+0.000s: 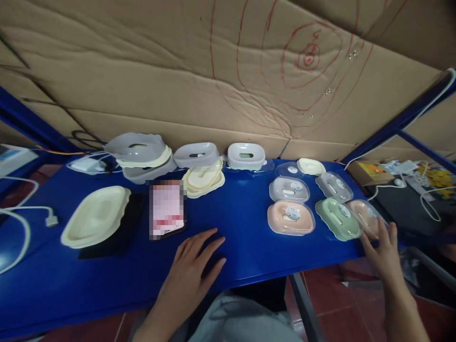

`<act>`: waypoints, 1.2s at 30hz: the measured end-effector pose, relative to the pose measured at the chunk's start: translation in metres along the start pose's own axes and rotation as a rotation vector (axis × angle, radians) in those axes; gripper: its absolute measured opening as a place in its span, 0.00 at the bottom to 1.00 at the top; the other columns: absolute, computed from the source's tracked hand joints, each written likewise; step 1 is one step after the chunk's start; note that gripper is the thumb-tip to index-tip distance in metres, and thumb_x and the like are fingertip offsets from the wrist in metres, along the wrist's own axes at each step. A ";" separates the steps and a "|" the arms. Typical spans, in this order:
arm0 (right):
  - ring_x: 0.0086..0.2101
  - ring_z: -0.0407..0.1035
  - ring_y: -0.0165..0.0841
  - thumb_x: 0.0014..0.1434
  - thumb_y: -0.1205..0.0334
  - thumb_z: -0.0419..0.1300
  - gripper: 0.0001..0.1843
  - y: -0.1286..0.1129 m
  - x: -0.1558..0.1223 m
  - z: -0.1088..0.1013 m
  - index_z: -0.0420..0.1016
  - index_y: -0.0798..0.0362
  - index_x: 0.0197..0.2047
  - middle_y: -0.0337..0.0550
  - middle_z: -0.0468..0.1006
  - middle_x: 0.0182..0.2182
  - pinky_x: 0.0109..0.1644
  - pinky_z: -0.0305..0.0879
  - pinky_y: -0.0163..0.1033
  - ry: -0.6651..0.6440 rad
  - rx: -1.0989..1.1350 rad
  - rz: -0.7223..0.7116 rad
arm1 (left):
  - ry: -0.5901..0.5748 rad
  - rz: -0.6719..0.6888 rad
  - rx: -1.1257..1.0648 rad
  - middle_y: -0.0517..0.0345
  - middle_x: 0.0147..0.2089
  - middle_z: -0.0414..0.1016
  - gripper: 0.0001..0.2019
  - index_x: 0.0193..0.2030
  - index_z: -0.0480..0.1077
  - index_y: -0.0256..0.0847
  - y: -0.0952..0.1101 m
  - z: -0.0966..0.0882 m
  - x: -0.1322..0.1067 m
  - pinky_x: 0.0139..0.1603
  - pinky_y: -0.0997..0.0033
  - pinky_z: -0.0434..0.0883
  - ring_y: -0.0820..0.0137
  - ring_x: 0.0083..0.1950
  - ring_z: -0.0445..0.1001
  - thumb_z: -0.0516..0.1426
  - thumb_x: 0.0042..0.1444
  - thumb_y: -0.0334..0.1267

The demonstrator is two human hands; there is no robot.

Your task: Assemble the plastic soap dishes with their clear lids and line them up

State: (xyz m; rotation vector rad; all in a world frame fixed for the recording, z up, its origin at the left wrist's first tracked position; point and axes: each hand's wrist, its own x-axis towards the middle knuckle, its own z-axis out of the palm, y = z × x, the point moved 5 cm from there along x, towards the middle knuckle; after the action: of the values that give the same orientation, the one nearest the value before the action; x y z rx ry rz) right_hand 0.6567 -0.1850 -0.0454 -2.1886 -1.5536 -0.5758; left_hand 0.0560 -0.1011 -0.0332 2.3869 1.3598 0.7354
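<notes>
So, head cam: left hand (195,256) is loosely open over the near part of the blue table (242,213), nothing in it, near the phone (167,206). Right hand (384,244) has its fingers spread at the peach box on the far right side (365,216), can't tell if it's actually gripping. Green box (337,221) sits just left of that, and a big cream tray (98,216) is way over left.

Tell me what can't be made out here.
All in the head view:
Phone screen: covered by pixelation.
Label on the green dish: too small and blurred to read.
Right hand: fingers overlap the peach dish beside it, so contact is unclear.
Right forearm: cut off by the bottom edge.
Stacked cream pieces: upper ones hide lower ones; number unclear.
</notes>
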 end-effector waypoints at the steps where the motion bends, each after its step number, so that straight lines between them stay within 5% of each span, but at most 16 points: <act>1: 0.75 0.49 0.62 0.66 0.34 0.56 0.49 0.004 0.005 0.001 0.43 0.34 0.83 0.56 0.49 0.81 0.62 0.65 0.74 -0.042 0.015 0.026 | 0.001 -0.002 0.000 0.51 0.71 0.72 0.18 0.69 0.71 0.54 0.000 0.000 0.000 0.67 0.41 0.73 0.53 0.69 0.74 0.56 0.75 0.43; 5: 0.76 0.49 0.58 0.68 0.35 0.55 0.44 0.001 0.039 -0.020 0.49 0.35 0.82 0.59 0.53 0.79 0.67 0.57 0.74 0.042 0.088 0.124 | -0.003 -0.001 0.001 0.51 0.71 0.72 0.18 0.68 0.72 0.54 0.001 0.000 0.000 0.67 0.40 0.73 0.52 0.69 0.74 0.56 0.74 0.43; 9: 0.72 0.63 0.49 0.72 0.46 0.57 0.32 -0.061 0.104 -0.035 0.69 0.47 0.74 0.63 0.68 0.72 0.71 0.62 0.55 0.048 0.149 -0.112 | 0.003 0.003 0.008 0.50 0.71 0.73 0.18 0.68 0.72 0.53 0.001 0.000 0.000 0.67 0.41 0.73 0.53 0.68 0.74 0.57 0.74 0.42; 12: 0.67 0.69 0.49 0.74 0.50 0.56 0.24 -0.121 0.159 -0.008 0.79 0.56 0.64 0.66 0.73 0.68 0.70 0.63 0.54 -0.176 0.042 -0.361 | 0.010 -0.002 0.010 0.51 0.71 0.73 0.18 0.68 0.73 0.53 0.001 0.000 0.000 0.67 0.42 0.74 0.53 0.68 0.74 0.57 0.74 0.42; 19: 0.46 0.80 0.41 0.69 0.54 0.63 0.18 -0.186 0.248 0.079 0.86 0.61 0.50 0.64 0.86 0.49 0.52 0.64 0.46 -0.397 -0.036 -0.435 | 0.024 -0.020 0.022 0.51 0.70 0.74 0.18 0.67 0.74 0.53 0.002 0.000 -0.002 0.66 0.40 0.76 0.52 0.67 0.76 0.58 0.73 0.40; 23: 0.35 0.80 0.37 0.66 0.53 0.67 0.17 -0.188 0.263 0.092 0.88 0.60 0.41 0.60 0.88 0.39 0.44 0.63 0.44 -0.454 -0.035 -0.437 | 0.030 -0.034 0.020 0.51 0.70 0.75 0.18 0.67 0.74 0.53 0.002 -0.001 -0.003 0.65 0.41 0.77 0.52 0.67 0.76 0.58 0.73 0.39; 28: 0.36 0.82 0.36 0.70 0.47 0.62 0.22 -0.176 0.265 0.077 0.88 0.58 0.42 0.55 0.88 0.40 0.42 0.65 0.40 -0.446 0.052 -0.424 | 0.001 0.046 -0.008 0.50 0.67 0.77 0.18 0.66 0.74 0.51 0.006 -0.011 0.015 0.62 0.47 0.79 0.55 0.64 0.78 0.57 0.73 0.37; 32: 0.37 0.83 0.34 0.72 0.41 0.57 0.28 -0.175 0.260 0.057 0.87 0.57 0.45 0.52 0.89 0.41 0.41 0.67 0.37 -0.397 0.133 -0.411 | -0.077 0.212 0.073 0.48 0.67 0.76 0.17 0.66 0.74 0.46 0.014 -0.014 0.055 0.63 0.47 0.77 0.54 0.63 0.78 0.57 0.73 0.35; 36: 0.38 0.83 0.34 0.73 0.40 0.56 0.27 -0.189 0.248 0.032 0.84 0.56 0.51 0.53 0.88 0.47 0.44 0.69 0.36 -0.307 0.183 -0.423 | -0.060 0.295 0.224 0.44 0.71 0.72 0.20 0.70 0.70 0.41 0.019 -0.020 0.121 0.66 0.48 0.73 0.52 0.67 0.74 0.54 0.74 0.35</act>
State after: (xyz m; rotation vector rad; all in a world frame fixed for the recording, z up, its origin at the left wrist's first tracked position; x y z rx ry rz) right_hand 0.5546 0.0851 0.0765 -1.8831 -2.1627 -0.2035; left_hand 0.1088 -0.0065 0.0266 2.8025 1.1313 0.6036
